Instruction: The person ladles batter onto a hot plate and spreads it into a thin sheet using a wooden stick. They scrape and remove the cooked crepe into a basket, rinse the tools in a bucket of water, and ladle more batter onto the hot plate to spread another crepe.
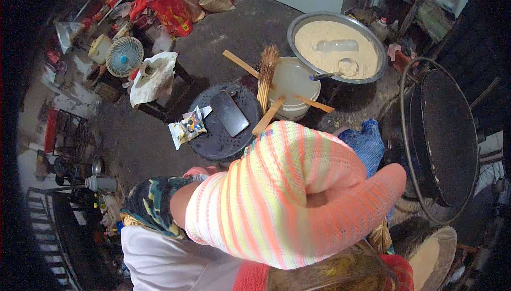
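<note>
My left hand point(298, 195) fills the middle of the head view, wearing a knitted glove with orange, yellow and white stripes. Its fingers curl inward while the thumb stretches to the right; whatever they may hold is hidden. Behind it, partly covered, is my right hand point(366, 141) in a blue knitted glove, close to or touching the left; its finger pose cannot be made out. Beyond the left hand, a dark round stool point(205, 147) carries a phone point(230, 114) and a crumpled white packet point(189, 126).
A white bucket point(294, 112) with wooden sticks and a bristle whisk point(266, 72) stands ahead. Behind it, a metal basin point(290, 34) contains pale powder, a clear bottle point(336, 46) and a ladle point(348, 67). A large round black pan point(447, 136) is at right, a fan point(124, 58) at left.
</note>
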Available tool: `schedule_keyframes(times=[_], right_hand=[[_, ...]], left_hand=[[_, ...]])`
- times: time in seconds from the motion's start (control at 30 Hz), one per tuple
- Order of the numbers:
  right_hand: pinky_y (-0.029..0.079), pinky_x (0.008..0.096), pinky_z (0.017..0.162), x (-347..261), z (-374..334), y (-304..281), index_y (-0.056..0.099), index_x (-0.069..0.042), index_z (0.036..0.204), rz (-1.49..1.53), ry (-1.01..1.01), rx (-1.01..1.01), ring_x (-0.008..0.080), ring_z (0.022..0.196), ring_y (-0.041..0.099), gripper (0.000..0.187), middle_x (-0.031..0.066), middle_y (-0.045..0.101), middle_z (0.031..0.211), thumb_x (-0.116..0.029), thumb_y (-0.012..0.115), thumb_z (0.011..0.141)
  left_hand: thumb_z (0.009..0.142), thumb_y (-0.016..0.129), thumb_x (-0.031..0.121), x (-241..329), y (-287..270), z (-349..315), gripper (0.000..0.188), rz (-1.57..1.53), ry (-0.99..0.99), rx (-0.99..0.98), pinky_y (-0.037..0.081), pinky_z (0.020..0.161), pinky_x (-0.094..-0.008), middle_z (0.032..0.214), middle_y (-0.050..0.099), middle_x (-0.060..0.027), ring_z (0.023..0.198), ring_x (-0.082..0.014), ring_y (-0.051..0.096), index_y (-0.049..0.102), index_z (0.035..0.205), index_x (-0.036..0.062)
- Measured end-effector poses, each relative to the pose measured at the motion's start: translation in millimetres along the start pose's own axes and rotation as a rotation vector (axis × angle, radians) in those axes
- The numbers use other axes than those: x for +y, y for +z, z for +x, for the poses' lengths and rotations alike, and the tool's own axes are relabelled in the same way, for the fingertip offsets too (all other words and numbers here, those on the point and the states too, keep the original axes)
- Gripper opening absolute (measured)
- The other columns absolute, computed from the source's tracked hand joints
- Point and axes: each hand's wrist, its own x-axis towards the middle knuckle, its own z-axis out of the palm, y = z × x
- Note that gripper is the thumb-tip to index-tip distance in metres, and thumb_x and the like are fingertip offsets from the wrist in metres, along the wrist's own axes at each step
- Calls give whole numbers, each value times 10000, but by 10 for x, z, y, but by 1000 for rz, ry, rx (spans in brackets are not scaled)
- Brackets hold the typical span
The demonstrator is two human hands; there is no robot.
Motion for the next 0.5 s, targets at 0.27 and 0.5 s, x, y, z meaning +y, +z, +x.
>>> schedule_keyframes(times=[0.27,0.5], right_hand=[[485,453,686,207,81,161,600,-80,815,-86,47,-43,399,797,607,183,205,626,822,-192,467,872],[486,470,714,-323,69,-200,600,-78,825,-57,86,-78,405,831,606,185,198,634,852,-191,460,870]], left_hand=[[562,701,340,186,29,-46,385,135,-22,213,396,557,-350,703,574,-11,606,-161,521,710,862,99],[584,706,330,86,62,37,347,144,-74,200,394,542,-341,704,575,-13,601,-155,524,705,836,91]])
